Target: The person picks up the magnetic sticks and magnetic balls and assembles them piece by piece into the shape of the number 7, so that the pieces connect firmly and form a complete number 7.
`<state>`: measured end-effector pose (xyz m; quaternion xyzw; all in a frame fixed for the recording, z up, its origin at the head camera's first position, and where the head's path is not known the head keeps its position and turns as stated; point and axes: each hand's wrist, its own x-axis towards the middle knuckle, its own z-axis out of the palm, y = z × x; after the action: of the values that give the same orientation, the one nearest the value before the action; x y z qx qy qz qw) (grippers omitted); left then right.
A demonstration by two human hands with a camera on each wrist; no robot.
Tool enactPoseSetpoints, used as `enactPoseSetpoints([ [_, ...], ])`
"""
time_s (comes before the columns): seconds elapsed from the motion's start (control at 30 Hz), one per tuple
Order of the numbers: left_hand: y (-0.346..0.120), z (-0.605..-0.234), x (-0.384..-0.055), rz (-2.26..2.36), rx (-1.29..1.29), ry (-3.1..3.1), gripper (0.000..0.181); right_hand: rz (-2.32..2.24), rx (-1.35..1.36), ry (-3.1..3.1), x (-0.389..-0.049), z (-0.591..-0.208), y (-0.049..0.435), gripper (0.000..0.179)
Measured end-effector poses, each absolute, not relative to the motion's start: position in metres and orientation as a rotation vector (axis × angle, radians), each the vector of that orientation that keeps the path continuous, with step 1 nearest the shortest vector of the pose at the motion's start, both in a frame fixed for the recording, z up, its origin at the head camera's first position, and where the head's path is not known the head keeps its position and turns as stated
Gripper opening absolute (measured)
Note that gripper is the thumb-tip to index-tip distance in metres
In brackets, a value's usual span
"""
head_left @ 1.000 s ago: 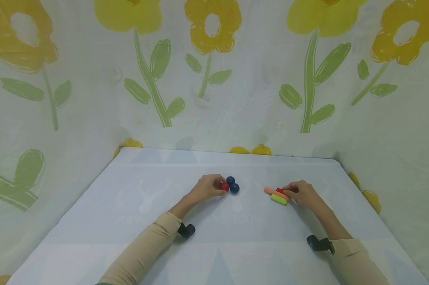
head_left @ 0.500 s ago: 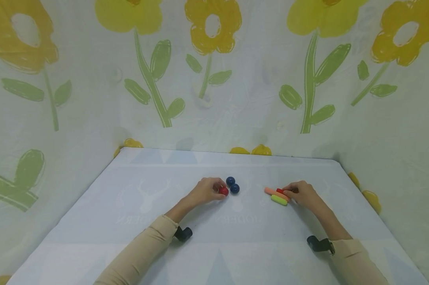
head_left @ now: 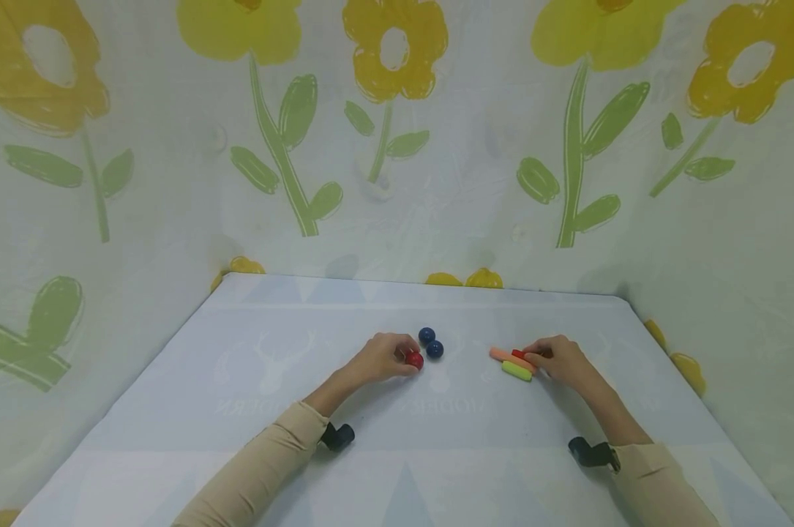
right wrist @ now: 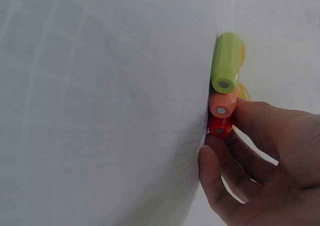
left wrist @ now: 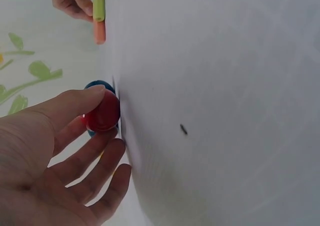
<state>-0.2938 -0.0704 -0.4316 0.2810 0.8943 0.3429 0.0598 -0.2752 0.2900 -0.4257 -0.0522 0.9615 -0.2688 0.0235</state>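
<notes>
My left hand [head_left: 385,358] pinches a shiny red ball [head_left: 414,360] between thumb and fingers, low over the tabletop. Just beyond it sit two dark blue balls [head_left: 435,349], slightly apart from the red one. On the right, my right hand [head_left: 560,358] has thumb and fingers on a short red rod [right wrist: 220,126], mostly hidden by the fingers. Against that rod lies a longer orange rod [head_left: 502,355], and a lime green rod [head_left: 517,370] is on the near side. Grey discs show at the rod ends in the right wrist view.
The white table [head_left: 462,439] has pale blue triangles and faint deer prints. A flower-printed curtain [head_left: 462,183] rises around its back and sides. One small dark mark [left wrist: 183,129] shows on the surface in the left wrist view.
My left hand has drawn the red ball a little toward me, opening a small gap from the blue balls. The right hand and the rods look still.
</notes>
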Motion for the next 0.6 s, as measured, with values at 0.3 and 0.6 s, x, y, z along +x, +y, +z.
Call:
enactPoseSetpoints([
  [0.3,-0.0708,-0.4323,-0.2917,1.035,0.882,2.690,0.032,-0.839,-0.146,2.962,-0.2757,-0.4259,0.2911,0.027],
  [0.6,-0.0708,-0.4338,-0.2919,1.035,0.893,2.705,0.031,-0.841,-0.129,2.947,-0.2752,-0.4241,0.2906,0.027],
])
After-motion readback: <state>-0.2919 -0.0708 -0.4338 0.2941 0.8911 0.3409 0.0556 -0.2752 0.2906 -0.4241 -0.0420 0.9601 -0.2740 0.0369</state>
